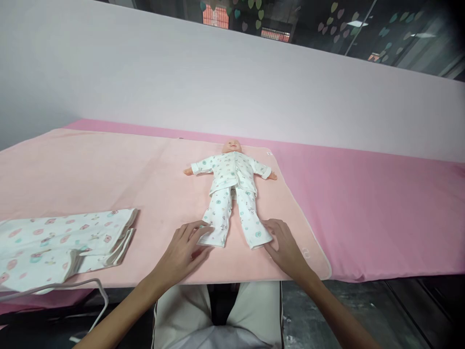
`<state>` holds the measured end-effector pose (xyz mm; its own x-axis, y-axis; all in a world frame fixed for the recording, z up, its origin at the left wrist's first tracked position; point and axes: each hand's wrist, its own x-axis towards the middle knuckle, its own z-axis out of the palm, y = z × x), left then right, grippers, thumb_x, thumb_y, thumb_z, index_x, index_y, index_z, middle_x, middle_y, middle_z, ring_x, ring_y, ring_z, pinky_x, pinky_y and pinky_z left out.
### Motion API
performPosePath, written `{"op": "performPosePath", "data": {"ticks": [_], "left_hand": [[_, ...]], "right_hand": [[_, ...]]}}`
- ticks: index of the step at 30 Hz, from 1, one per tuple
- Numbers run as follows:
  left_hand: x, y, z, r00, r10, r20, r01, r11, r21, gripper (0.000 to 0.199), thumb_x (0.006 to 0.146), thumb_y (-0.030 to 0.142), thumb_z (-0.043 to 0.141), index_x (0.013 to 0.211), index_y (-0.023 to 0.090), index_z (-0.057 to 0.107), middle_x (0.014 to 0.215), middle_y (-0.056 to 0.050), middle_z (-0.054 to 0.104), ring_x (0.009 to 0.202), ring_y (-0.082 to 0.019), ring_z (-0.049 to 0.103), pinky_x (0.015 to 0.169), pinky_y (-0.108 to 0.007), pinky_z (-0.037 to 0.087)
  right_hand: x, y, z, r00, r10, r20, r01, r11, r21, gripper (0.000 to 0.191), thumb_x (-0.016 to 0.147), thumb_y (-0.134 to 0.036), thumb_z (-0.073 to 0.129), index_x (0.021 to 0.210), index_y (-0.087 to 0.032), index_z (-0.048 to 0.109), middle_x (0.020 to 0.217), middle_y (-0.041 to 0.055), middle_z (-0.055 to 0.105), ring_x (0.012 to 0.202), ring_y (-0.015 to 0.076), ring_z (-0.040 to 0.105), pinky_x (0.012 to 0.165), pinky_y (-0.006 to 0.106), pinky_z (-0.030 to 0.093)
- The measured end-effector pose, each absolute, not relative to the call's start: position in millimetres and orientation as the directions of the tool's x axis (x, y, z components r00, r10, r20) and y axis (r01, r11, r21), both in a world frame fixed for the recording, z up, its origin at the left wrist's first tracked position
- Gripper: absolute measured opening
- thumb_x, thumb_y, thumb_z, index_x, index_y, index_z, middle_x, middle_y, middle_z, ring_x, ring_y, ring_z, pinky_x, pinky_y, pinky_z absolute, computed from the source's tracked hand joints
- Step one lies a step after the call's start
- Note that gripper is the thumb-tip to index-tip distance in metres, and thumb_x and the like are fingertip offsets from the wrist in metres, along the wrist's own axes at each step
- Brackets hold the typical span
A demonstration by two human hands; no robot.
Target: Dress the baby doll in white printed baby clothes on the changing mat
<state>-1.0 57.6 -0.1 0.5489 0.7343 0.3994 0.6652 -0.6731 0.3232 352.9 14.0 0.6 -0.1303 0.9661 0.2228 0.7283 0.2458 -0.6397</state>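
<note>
A baby doll (232, 146) lies on its back on a peach blanket (163, 179), head toward the wall and arms spread. It wears a white printed top (234, 169) and matching trousers (219, 213) with the legs apart; its feet are not visible. My left hand (186, 247) is at the outer side of the left trouser cuff, fingertips touching the cloth and fingers apart. Beside the right cuff, my right hand (285, 245) rests with its fingertips at the cloth edge, thumb apart from the fingers.
Folded printed cloth (61, 242) lies at the left front, with a pale cable (100, 286) by its near edge. The pink cover (370, 208) extends to the right. A white wall (218, 82) stands behind.
</note>
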Motion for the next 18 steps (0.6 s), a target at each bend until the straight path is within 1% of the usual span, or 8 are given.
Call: {"op": "performPosePath", "data": {"ticks": [1, 3, 5, 10, 13, 14, 16, 18], "left_hand": [[-1, 57, -1, 0.564, 0.707, 0.426, 0.657, -0.697, 0.287, 0.047, 0.102, 0.025, 0.060, 0.148, 0.029, 0.054, 0.145, -0.011, 0.064, 0.131, -0.030, 0.059, 0.104, -0.046, 0.049], [-1, 56, -2, 0.596, 0.652, 0.469, 0.637, -0.739, 0.219, 0.050, 0.102, 0.017, 0.056, 0.150, 0.031, 0.054, 0.143, -0.009, 0.068, 0.129, -0.029, 0.062, 0.103, -0.045, 0.049], [0, 55, -2, 0.610, 0.627, 0.484, 0.633, -0.754, 0.179, 0.052, 0.102, 0.013, 0.053, 0.150, 0.032, 0.056, 0.140, -0.007, 0.071, 0.126, -0.028, 0.064, 0.101, -0.045, 0.050], [0, 59, -1, 0.621, 0.628, 0.469, 0.646, -0.749, 0.147, 0.048, 0.101, 0.011, 0.052, 0.143, 0.032, 0.062, 0.134, -0.006, 0.073, 0.124, -0.029, 0.065, 0.099, -0.046, 0.049], [-1, 61, -3, 0.570, 0.670, 0.476, 0.685, -0.707, 0.174, 0.046, 0.100, 0.010, 0.052, 0.141, 0.030, 0.062, 0.131, -0.009, 0.071, 0.118, -0.029, 0.065, 0.093, -0.043, 0.048], [-2, 61, -4, 0.537, 0.698, 0.475, 0.710, -0.677, 0.193, 0.043, 0.100, 0.012, 0.054, 0.138, 0.028, 0.063, 0.130, -0.010, 0.071, 0.114, -0.029, 0.065, 0.090, -0.042, 0.048], [-3, 60, -7, 0.476, 0.748, 0.462, 0.747, -0.621, 0.235, 0.029, 0.099, 0.016, 0.056, 0.125, 0.024, 0.065, 0.119, -0.010, 0.071, 0.103, -0.027, 0.065, 0.084, -0.041, 0.048], [-3, 58, -8, 0.460, 0.765, 0.451, 0.744, -0.609, 0.274, 0.014, 0.099, 0.017, 0.056, 0.110, 0.022, 0.064, 0.106, -0.007, 0.072, 0.093, -0.025, 0.065, 0.079, -0.039, 0.047]], "right_hand": [[353, 13, -5, -0.159, 0.946, 0.284, 0.774, 0.298, -0.559, 0.042, 0.105, -0.027, 0.052, 0.146, -0.029, 0.061, 0.147, 0.0118, 0.062, 0.140, 0.0306, 0.056, 0.116, 0.057, 0.048], [352, 10, -15, -0.223, 0.917, 0.332, 0.821, 0.360, -0.444, 0.042, 0.105, -0.021, 0.048, 0.141, -0.030, 0.067, 0.145, 0.0092, 0.066, 0.142, 0.0297, 0.056, 0.121, 0.059, 0.046], [350, 9, -22, -0.246, 0.914, 0.323, 0.832, 0.370, -0.414, 0.043, 0.105, -0.019, 0.046, 0.141, -0.030, 0.068, 0.140, 0.0073, 0.070, 0.140, 0.0284, 0.058, 0.121, 0.059, 0.047], [349, 13, -23, -0.215, 0.915, 0.341, 0.815, 0.361, -0.454, 0.039, 0.106, -0.021, 0.045, 0.135, -0.030, 0.071, 0.134, 0.0070, 0.072, 0.134, 0.0265, 0.062, 0.118, 0.055, 0.050], [352, 15, -18, -0.091, 0.943, 0.319, 0.797, 0.261, -0.545, 0.034, 0.105, -0.026, 0.050, 0.135, -0.026, 0.066, 0.129, 0.0109, 0.070, 0.124, 0.0274, 0.065, 0.107, 0.051, 0.056], [353, 15, -16, -0.046, 0.955, 0.295, 0.783, 0.218, -0.583, 0.033, 0.103, -0.028, 0.053, 0.133, -0.025, 0.065, 0.124, 0.0112, 0.070, 0.118, 0.0272, 0.067, 0.101, 0.049, 0.058], [357, 11, -12, -0.002, 0.965, 0.260, 0.759, 0.171, -0.628, 0.025, 0.102, -0.029, 0.055, 0.124, -0.024, 0.065, 0.112, 0.0096, 0.070, 0.105, 0.0261, 0.069, 0.091, 0.045, 0.060], [358, 5, -7, -0.036, 0.955, 0.295, 0.768, 0.215, -0.603, 0.017, 0.101, -0.027, 0.053, 0.113, -0.025, 0.066, 0.104, 0.0088, 0.070, 0.099, 0.0260, 0.069, 0.087, 0.044, 0.060]]}}
